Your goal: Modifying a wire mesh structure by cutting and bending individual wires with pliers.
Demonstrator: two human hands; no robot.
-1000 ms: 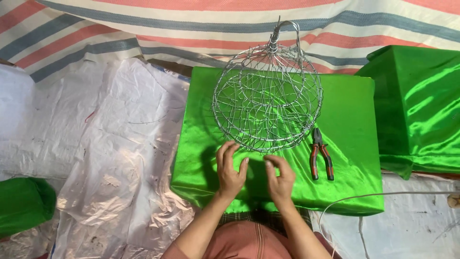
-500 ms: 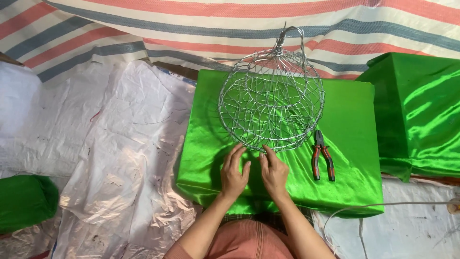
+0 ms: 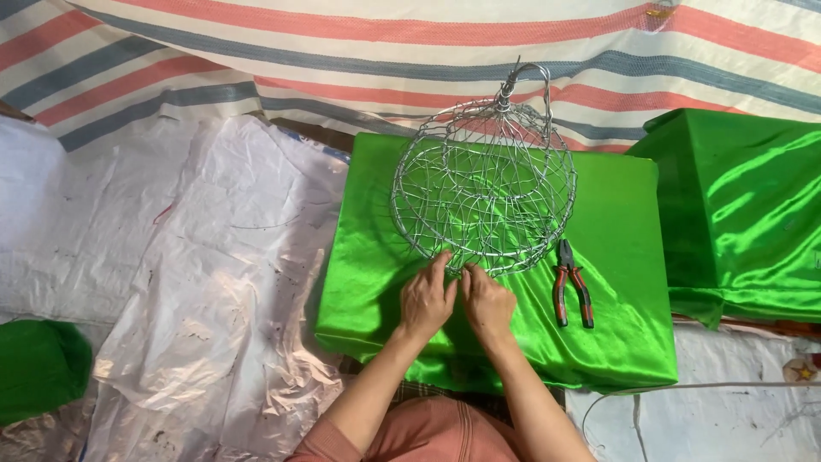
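A round basket of woven silver wire point(image 3: 484, 183) with a twisted wire hook on top lies on a block wrapped in shiny green cloth point(image 3: 376, 257). My left hand point(image 3: 427, 297) and my right hand point(image 3: 487, 301) meet side by side at the basket's near rim, fingers pinching the wire there. Red-and-black pliers point(image 3: 571, 283) lie on the green cloth just right of my right hand, untouched.
A second green-wrapped block point(image 3: 742, 205) stands at the right. Crinkled clear plastic sheeting point(image 3: 197, 282) covers the ground to the left. A striped tarpaulin point(image 3: 359, 60) hangs behind. A green bundle point(image 3: 34, 368) sits at the lower left. A loose wire point(image 3: 710, 386) runs along the lower right.
My two hands have drawn together at the basket's near rim, the right one moving left. The basket has shifted slightly.
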